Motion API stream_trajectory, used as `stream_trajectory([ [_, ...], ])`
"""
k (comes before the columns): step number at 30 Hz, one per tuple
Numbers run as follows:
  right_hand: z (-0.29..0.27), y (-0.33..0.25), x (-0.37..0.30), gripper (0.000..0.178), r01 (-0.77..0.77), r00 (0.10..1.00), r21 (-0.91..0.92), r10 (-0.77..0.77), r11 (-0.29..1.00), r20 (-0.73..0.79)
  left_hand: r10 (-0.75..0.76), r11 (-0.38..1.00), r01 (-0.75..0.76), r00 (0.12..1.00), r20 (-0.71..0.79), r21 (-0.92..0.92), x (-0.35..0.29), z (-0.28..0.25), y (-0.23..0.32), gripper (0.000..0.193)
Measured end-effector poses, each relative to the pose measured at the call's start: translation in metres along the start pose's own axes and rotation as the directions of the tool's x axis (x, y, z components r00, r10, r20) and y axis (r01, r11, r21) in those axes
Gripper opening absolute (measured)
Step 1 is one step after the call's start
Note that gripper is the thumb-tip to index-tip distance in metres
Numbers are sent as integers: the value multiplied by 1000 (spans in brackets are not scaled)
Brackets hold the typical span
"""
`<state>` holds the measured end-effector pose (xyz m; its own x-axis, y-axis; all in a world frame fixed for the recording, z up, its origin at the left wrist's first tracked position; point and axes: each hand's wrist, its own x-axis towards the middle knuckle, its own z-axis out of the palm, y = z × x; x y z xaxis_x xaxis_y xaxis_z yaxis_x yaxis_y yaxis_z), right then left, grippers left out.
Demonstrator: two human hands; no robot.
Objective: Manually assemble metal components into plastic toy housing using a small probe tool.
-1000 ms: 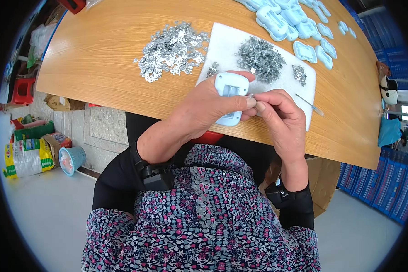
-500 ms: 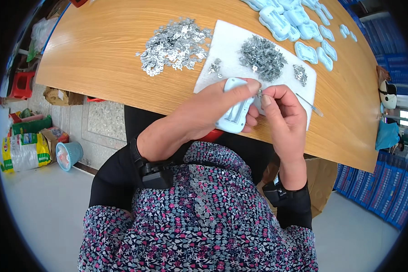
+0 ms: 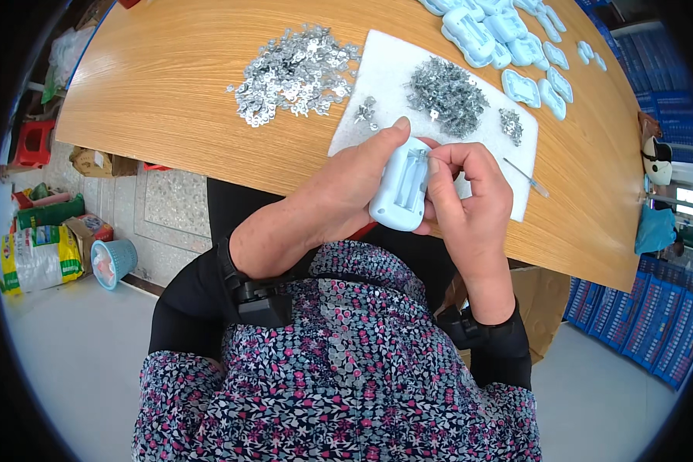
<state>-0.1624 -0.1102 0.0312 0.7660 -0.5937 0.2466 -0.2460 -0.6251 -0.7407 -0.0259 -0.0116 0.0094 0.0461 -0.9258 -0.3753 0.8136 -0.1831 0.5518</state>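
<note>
My left hand (image 3: 352,179) is wrapped round a light-blue plastic shell (image 3: 398,204) with a long recessed compartment. Its thumb points up past the shell's far end. At that far end, thumb and forefinger of my right hand (image 3: 477,192) pinch a small metal spring contact (image 3: 421,153) against the compartment. How far it sits inside cannot be made out. Beyond my hands, a white foam sheet (image 3: 385,65) carries a heap of springy metal contacts (image 3: 446,96) and two small clusters of metal bits. Left of the sheet lies a pile of flat metal tabs (image 3: 292,77).
A thin tool (image 3: 527,178) with a clear handle lies across the sheet's right edge. Several light-blue shells (image 3: 470,38) are heaped at the table's far right. A cardboard box (image 3: 539,304) stands under the table's near edge. Blue crates (image 3: 643,316) stand at the right.
The shell has turned to show its compartment more fully. My right hand has brought the spring contact from beside the shell to its far end. My left thumb has lifted off the contact.
</note>
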Motion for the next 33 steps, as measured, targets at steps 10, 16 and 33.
stream_trajectory([
  [10,-2,-7,6,11,364,927,-449,-361,816,96,-21,1000,21,999,-46,9,3,-3,-7,59],
  [16,-14,3,4,20,130,991,-167,-128,977,24,-33,999,33,999,-3,-9,1,-4,-4,60],
  [33,-18,5,3,26,-402,903,345,305,848,303,229,573,-241,965,130,783,-12,-12,12,48],
])
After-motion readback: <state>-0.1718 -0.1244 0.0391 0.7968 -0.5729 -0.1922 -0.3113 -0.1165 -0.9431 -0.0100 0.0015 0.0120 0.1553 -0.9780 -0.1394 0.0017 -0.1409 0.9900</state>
